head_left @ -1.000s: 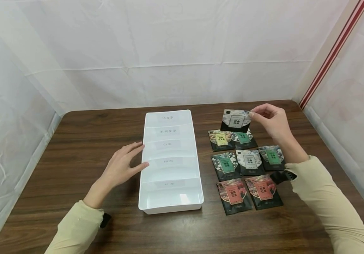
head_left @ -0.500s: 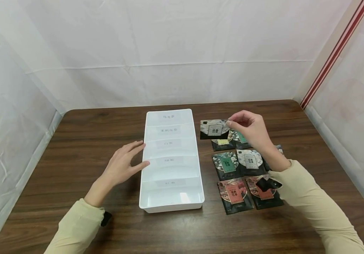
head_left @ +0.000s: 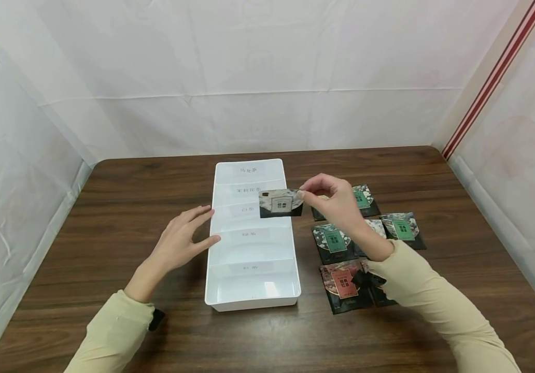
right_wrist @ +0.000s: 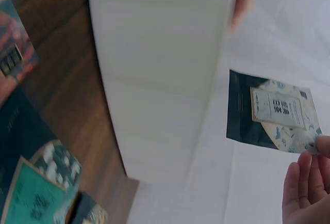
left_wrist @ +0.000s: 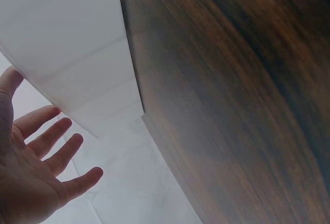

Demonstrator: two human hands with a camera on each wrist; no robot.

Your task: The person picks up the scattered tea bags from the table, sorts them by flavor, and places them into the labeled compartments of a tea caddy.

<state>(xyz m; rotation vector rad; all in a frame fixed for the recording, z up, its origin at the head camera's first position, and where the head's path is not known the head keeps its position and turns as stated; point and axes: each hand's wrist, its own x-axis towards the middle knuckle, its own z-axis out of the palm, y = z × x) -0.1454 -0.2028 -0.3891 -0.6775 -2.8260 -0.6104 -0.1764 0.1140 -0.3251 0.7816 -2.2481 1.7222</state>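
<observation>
A white tray [head_left: 253,290] with five labelled compartments in a row stands in the middle of a dark wood-grain tabletop [head_left: 109,207]. The right hand [head_left: 335,199] pinches a dark packet with a grey label [head_left: 280,203] by its right edge between thumb and fingertips, so its grip is narrow and holding the packet. The packet hangs in the air over the right side of the tray, above the second and third compartments from the far end. In the right wrist view the same packet [right_wrist: 273,116] shows clear of the tray's wall, with the fingers [right_wrist: 304,182] at its corner.

The left hand [head_left: 179,243] lies against the left wall of the tray, fingers straight and spread, holding nothing; its grip is wide. The left wrist view shows that palm [left_wrist: 31,172] open beside the tray's white side.

To the right of the tray more packets lie flat on the tabletop: green-labelled ones [head_left: 334,241] and a red-labelled one [head_left: 342,284] nearest the tray's near corner.

White sheeting [head_left: 249,77] walls the space behind and to both sides of the tray, and a red-striped strip [head_left: 491,83] runs up the far right corner.
</observation>
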